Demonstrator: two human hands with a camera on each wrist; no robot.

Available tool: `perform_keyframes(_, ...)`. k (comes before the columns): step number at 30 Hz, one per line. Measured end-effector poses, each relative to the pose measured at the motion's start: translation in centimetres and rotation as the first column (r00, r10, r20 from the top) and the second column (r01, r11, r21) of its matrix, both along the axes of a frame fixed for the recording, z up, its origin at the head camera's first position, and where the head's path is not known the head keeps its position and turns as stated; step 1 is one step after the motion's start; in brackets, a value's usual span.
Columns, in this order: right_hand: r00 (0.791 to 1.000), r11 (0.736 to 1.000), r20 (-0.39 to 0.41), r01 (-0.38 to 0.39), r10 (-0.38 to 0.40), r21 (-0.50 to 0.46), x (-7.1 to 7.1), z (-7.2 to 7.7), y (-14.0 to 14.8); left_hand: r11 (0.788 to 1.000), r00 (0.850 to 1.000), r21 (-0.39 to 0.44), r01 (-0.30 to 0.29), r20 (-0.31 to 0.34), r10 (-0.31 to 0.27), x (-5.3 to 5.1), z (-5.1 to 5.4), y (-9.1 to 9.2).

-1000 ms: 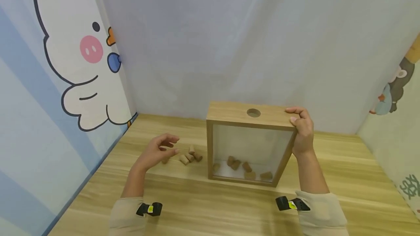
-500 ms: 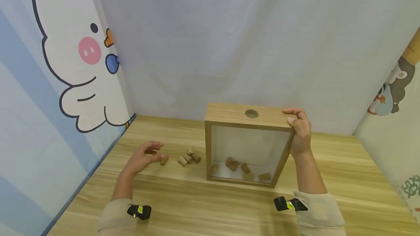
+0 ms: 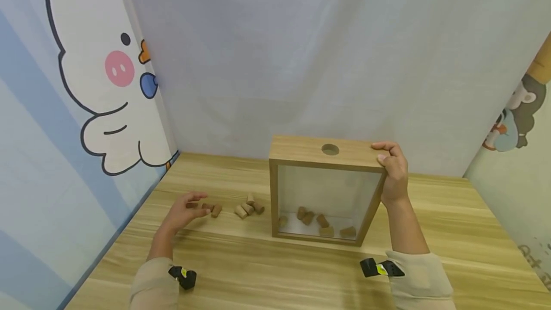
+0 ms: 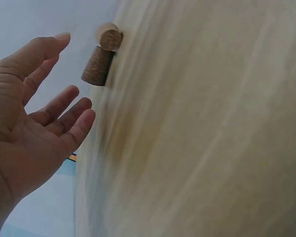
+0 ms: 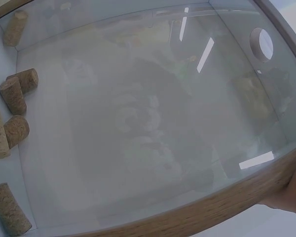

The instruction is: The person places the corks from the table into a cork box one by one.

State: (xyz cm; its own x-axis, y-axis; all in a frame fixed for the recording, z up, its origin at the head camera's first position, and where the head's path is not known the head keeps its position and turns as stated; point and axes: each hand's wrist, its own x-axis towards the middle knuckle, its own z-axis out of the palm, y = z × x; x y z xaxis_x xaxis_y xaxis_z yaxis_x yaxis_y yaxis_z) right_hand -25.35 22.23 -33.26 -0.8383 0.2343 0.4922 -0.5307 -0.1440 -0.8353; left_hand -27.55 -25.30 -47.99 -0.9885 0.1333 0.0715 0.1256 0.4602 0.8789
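Note:
My left hand hovers low over the table's left side, thumb and fingers spread apart with nothing between them. Just beyond its fingertips lie two touching corks, a near cork and a darker cork. In the left wrist view they sit a little away from the fingers. My right hand grips the upper right corner of a wooden box with a clear front pane. A round hole pierces its top. Inside, several corks lie scattered along the floor.
Another small group of corks lies between the left hand and the box. The wood-grain table meets a pale curtain at the back and a cartoon-printed cloth on the left.
My left hand has moved left and slightly down, away from the cork group beside the box, toward the leftmost corks. The right hand keeps its hold on the box.

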Motion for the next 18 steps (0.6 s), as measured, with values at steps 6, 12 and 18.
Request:
perform_keyframes(6,1.0,1.0,-0.009,-0.001,0.001,-0.009,-0.1,0.0,-0.1,0.998,0.999,-0.05,-0.049,0.017,0.05,-0.8,-0.5,-0.2)
perform_keyframes(12,1.0,1.0,-0.012,0.0,0.0,-0.013,-0.2,0.0,-0.1,0.99,0.996,-0.118,-0.078,0.045,0.083,-1.3,-0.8,0.0)
perform_keyframes(18,1.0,1.0,0.006,-0.002,0.002,-0.008,0.0,0.0,0.0,0.974,0.993,-0.205,-0.094,0.052,0.107,-1.4,-1.2,0.3)
